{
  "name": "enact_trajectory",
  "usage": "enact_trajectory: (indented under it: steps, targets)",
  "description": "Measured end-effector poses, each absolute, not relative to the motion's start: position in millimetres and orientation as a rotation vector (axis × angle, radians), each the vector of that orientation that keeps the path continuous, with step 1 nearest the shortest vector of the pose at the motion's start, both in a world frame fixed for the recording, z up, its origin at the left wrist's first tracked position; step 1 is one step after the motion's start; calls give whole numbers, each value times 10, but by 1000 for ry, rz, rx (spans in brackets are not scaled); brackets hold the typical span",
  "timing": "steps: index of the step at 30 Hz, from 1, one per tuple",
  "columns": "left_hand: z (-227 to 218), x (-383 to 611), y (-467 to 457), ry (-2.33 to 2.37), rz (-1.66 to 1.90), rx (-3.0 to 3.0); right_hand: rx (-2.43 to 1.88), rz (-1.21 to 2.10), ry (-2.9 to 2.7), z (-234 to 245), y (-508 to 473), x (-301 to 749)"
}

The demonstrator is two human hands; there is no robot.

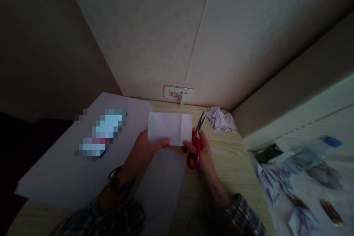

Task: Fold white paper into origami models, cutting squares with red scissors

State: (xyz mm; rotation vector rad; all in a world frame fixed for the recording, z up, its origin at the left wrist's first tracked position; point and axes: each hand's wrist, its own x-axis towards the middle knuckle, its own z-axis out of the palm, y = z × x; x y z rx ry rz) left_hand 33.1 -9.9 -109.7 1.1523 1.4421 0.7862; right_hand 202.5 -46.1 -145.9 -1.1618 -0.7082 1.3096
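A folded piece of white paper (164, 127) is held up between both hands over the desk. My left hand (148, 143) is closed on its left edge, the thumb lying across the lower front. At the lower right corner my right hand (203, 149) pinches the same paper. Red-handled scissors (196, 149) also rest in my right hand, their blades pointing up, slightly parted and beside the paper. Upright creases show near the paper's right side. Below the hands lies a long white paper strip (163, 184) on the desk.
At left, a phone with a blurred screen (106, 131) lies on a stack of white sheets (55, 177). Folded paper pieces (219, 120) sit at the desk's back right. A wall socket (179, 94) is behind. Beyond the right edge are a plastic bottle (312, 155) and crumpled papers.
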Motion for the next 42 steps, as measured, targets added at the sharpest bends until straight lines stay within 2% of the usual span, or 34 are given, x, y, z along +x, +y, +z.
enact_trajectory:
  steps: [13, 29, 42]
  targets:
    - [-1075, 338, -89, 1557, 911, 1255, -1157, 1242, -767, -1451, -464, 1989]
    - [-1058, 244, -58, 1595, 1120, 1058, -937, 1467, -960, -1612, -496, 2053]
    - [-1058, 225, -45, 1617, 1149, 1034, -887, 1574, -1036, -1603, -580, 2121]
